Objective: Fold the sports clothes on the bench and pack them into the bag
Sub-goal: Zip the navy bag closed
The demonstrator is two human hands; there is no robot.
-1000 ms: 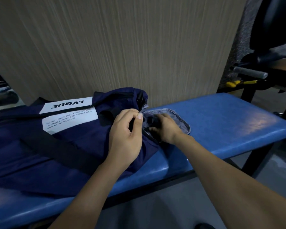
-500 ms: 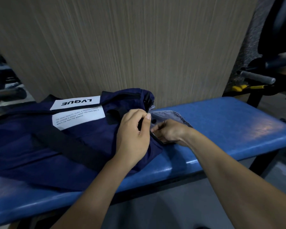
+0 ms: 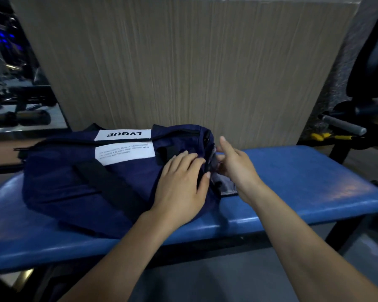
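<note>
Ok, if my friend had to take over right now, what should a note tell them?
Left hand: open, fingers lying flat on the navy bag near its end opening.
Right hand: open, fingers straight, at the bag's end by the grey garment.
The bag lies on the blue bench. The grey garment is mostly inside, with a corner sticking out.
Done: garment nearly packed.
Left: push the corner in, then probably close the bag. No other clothes show on the bench.

The navy duffel bag [image 3: 81, 182] fills the left half of the bench [image 3: 303, 182], close against the wood-grain panel [image 3: 183, 73] behind. The bench's right half lies bare; gym equipment [image 3: 345, 127] stands beyond its right end.
</note>
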